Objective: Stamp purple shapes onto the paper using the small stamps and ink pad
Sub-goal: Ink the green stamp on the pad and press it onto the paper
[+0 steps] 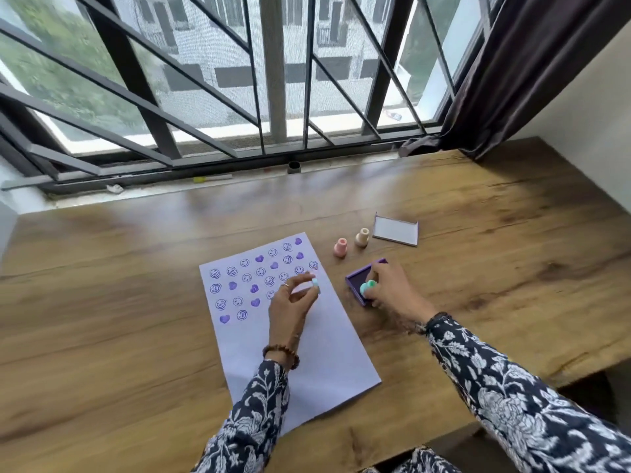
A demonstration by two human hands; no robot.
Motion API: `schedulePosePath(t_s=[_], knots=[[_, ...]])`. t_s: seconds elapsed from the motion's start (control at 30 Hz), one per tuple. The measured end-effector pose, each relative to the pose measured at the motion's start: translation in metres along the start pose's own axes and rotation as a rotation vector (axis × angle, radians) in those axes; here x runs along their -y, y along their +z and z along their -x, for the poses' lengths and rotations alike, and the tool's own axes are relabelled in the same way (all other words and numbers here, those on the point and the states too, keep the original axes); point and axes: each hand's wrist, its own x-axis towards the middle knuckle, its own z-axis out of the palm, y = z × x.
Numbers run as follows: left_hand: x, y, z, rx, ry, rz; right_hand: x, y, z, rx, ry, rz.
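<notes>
A white sheet of paper (pixel 327 353) lies slanted on the wooden table, its upper half covered with several purple smiley and heart prints. My left hand (pixel 290 312) hovers over the paper's middle, pinching a small pale green and pink stamp (pixel 314 282) at its fingertips. My right hand (pixel 392 290) holds a mint green stamp (pixel 367 286) pressed down on the purple ink pad (pixel 358 279), just right of the paper. A pink stamp (pixel 340 247) and a beige stamp (pixel 362 237) stand upright beyond the pad.
The ink pad's lid (pixel 396 230) lies open-side up behind the beige stamp. The wooden table (pixel 136 302) runs up to a barred window (pixel 239 97). A dark curtain (pixel 512 80) hangs at the back right, and the table's right edge drops off near my right sleeve.
</notes>
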Motion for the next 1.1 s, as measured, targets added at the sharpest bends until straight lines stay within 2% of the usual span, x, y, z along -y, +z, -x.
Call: schedulePosePath(t_s=[0.13, 0.2, 0.27, 0.4, 0.63, 0.87, 1.1], knots=[[0.003, -0.051, 0.009, -0.118, 0.012, 0.024, 0.006, 0.021, 0.023, -0.244, 0.03, -0.032], [0.004, -0.071, 0.01, -0.171, 0.027, 0.023, 0.026, 0.034, 0.031, -0.28, 0.015, -0.158], [0.006, -0.088, 0.008, -0.193, 0.062, -0.024, 0.048, 0.05, 0.033, -0.27, -0.036, -0.174], [0.012, -0.11, 0.005, -0.122, 0.1, -0.182, 0.077, 0.075, 0.03, -0.241, -0.083, -0.082], [0.014, -0.124, 0.001, -0.007, 0.068, -0.137, 0.085, 0.09, 0.025, -0.297, -0.115, 0.125], [0.012, -0.131, -0.007, 0.06, 0.011, -0.075, 0.092, 0.087, 0.012, -0.236, -0.094, 0.244], [0.016, -0.135, -0.014, 0.095, -0.05, -0.005, 0.106, 0.074, -0.007, -0.037, -0.09, 0.362]])
